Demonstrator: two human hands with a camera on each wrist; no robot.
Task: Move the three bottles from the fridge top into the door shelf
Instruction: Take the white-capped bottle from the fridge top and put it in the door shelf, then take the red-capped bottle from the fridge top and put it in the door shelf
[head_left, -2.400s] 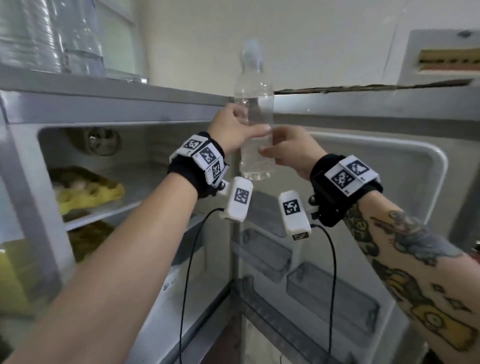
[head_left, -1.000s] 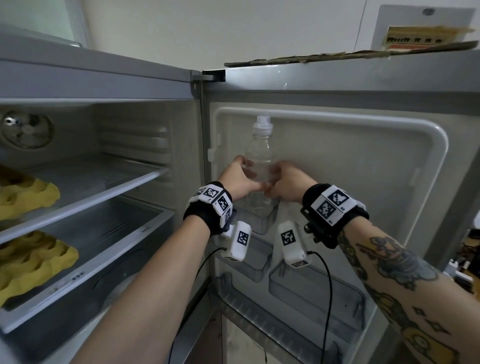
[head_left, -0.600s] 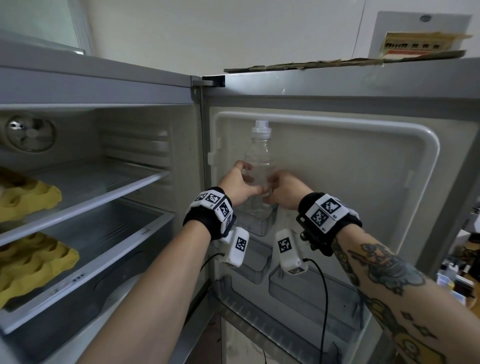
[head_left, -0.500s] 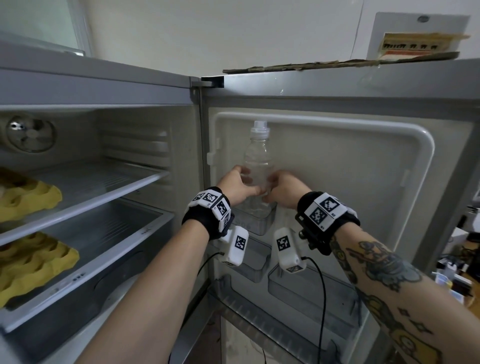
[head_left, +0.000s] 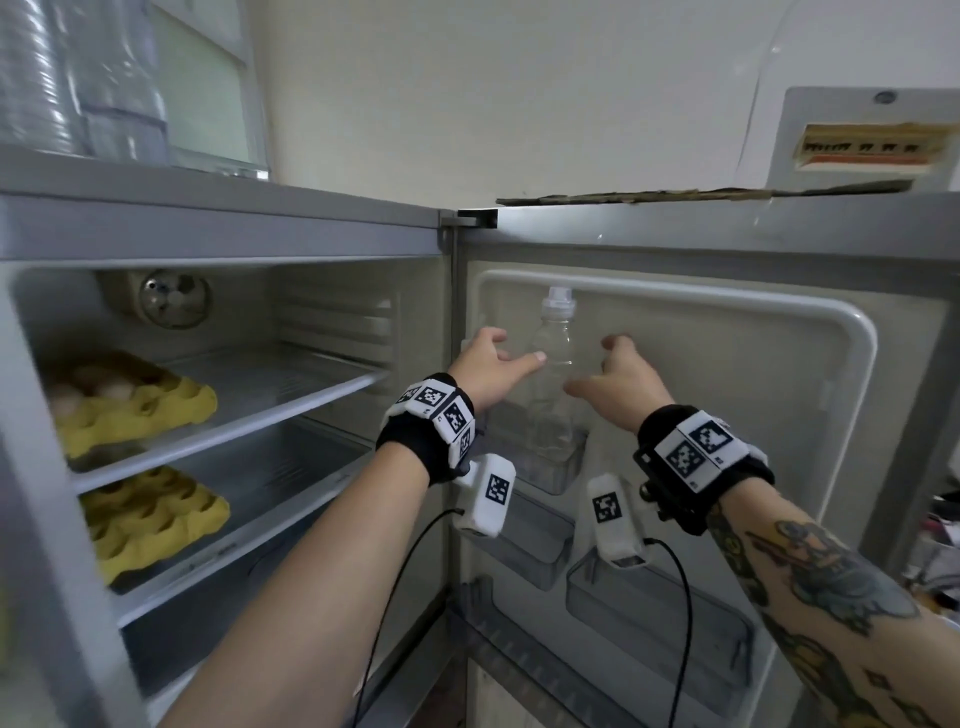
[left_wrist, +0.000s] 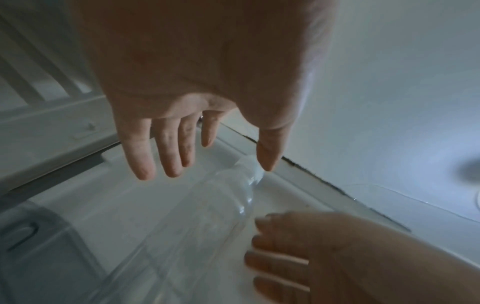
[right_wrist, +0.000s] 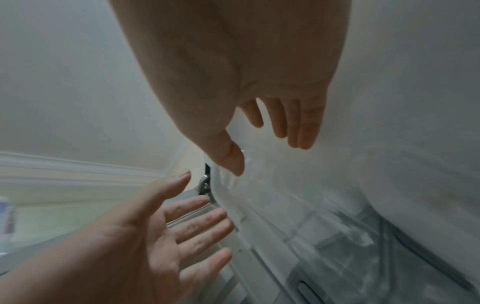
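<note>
Fridge door shelf (head_left: 540, 467) holds the bottle (head_left: 553, 374); wrist views confirm both hands (head_left: 493, 364) (head_left: 610, 382) spread, empty.

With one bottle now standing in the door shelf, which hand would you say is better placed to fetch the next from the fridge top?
Left, probably. The left hand is open, clear of the bottle, and nearer the remaining bottles on the fridge top at upper left. The right hand, also open, lies farther away.
</note>
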